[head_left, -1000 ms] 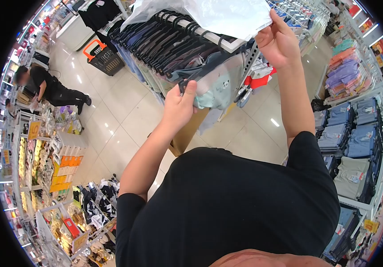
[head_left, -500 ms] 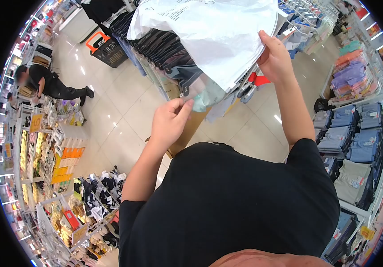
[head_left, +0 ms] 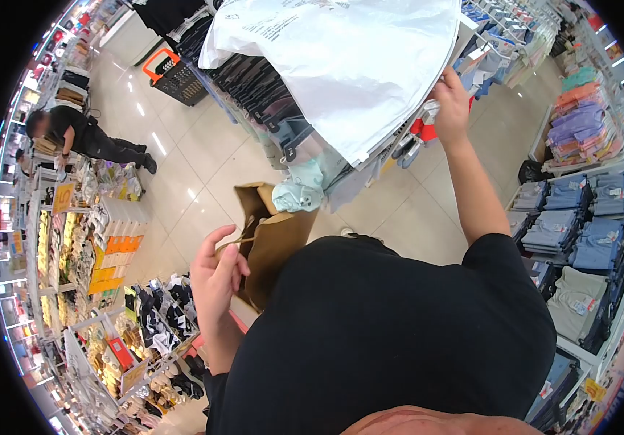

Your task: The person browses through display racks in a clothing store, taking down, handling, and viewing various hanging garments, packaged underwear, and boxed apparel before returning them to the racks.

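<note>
A large white plastic garment bag (head_left: pixel 348 72) lies over the rack of hanging clothes, its zip-like lower edge toward me. My right hand (head_left: pixel 451 109) has curled fingers at the bag's right edge, thumb on top. A pale mint cloth (head_left: pixel 302 190) lies bunched beneath the bag's lower left corner, touching or just above a brown paper bag (head_left: pixel 279 243). The paper bag stands open-topped beside my torso, with a thin handle showing. My left hand (head_left: pixel 218 275) is beside that handle, fingers apart, and nothing shows in it.
Dark trousers on hangers (head_left: pixel 257 87) fill the rack below the plastic bag. A black basket with orange handles (head_left: pixel 178 81) sits on the tiled floor. Another person (head_left: pixel 83 138) leans at the left shelves. Folded jeans (head_left: pixel 551 225) line the shelving at right.
My left hand has left the bag's lower corner and moved down and left to the paper bag's handle. The mint cloth has dropped lower. My right hand has shifted slightly along the edge.
</note>
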`<state>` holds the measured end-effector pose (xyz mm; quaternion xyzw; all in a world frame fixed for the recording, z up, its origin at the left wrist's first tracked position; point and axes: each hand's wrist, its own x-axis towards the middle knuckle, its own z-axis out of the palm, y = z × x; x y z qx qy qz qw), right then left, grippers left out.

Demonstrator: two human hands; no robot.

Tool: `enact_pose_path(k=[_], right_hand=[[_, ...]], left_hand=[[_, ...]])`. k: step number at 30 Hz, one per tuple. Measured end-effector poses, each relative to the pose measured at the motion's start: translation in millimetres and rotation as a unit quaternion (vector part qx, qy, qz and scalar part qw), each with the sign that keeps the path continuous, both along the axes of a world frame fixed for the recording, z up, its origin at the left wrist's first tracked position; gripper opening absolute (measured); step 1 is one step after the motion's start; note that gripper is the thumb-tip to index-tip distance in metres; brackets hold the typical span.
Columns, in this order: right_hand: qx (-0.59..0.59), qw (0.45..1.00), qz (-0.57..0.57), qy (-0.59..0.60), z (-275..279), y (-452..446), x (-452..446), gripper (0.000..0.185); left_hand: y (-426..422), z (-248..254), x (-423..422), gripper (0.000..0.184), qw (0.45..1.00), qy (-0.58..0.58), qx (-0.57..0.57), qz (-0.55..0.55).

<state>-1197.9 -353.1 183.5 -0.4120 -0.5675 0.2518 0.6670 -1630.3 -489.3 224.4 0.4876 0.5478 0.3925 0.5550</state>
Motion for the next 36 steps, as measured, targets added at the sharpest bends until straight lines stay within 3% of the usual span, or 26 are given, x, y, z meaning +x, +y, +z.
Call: enact_pose_path(k=[3,6,9,12,18,21,23,24,25,26,28,34,36], right_hand=[[-0.001,0.954,-0.175,-0.243,3,4,-18,0.039],[0.045,0.929,-0.170,-0.325,-8,16,-9,0.039],[0.003,0.901,-0.247,-0.356,-1,16,-4,0.035],[0.044,0.855,-0.327,-0.401,-6,15,-6,0.036],[0.080,0.886,-0.344,-0.301,-39,5,-19,0.038],[-0.010,0.928,-0.257,-0.269,-81,-13,-35,0.036],[-0.197,0.931,-0.168,-0.255,-128,-34,-50,0.025],[-0.295,0.908,-0.118,-0.275,-151,-48,-63,0.023],[-0.410,0.842,-0.028,-0.349,-196,-59,-68,0.023],[-0.414,0.841,0.038,-0.346,-162,-81,-107,0.021],[-0.348,0.823,0.149,-0.424,-169,-103,-142,0.018],[-0.385,0.832,0.167,-0.363,-159,-69,-269,0.021],[-0.337,0.808,0.201,-0.440,-154,-51,-312,0.025]], left_hand=[[-4,16,-4,0.035,0.998,0.056,-0.003,0.006],[0,9,-13,0.036,0.992,0.121,-0.033,0.014],[3,-18,-23,0.036,0.987,0.132,-0.080,0.038],[2,-42,-30,0.040,0.982,0.135,-0.114,0.072],[-3,-72,-22,0.038,0.979,0.125,-0.070,0.147],[-6,-84,-21,0.035,0.979,0.087,-0.071,0.173],[-7,-94,-33,0.032,0.978,0.088,-0.071,0.175],[-6,-97,-40,0.032,0.979,0.081,-0.070,0.174],[-4,-101,-50,0.031,0.979,0.074,-0.071,0.176],[0,-105,-60,0.030,0.980,0.067,-0.071,0.176],[11,-113,-81,0.029,0.982,0.047,-0.072,0.165],[41,-130,-144,0.027,0.993,-0.003,-0.079,0.087],[43,-142,-170,0.028,0.995,-0.022,-0.082,0.050]])
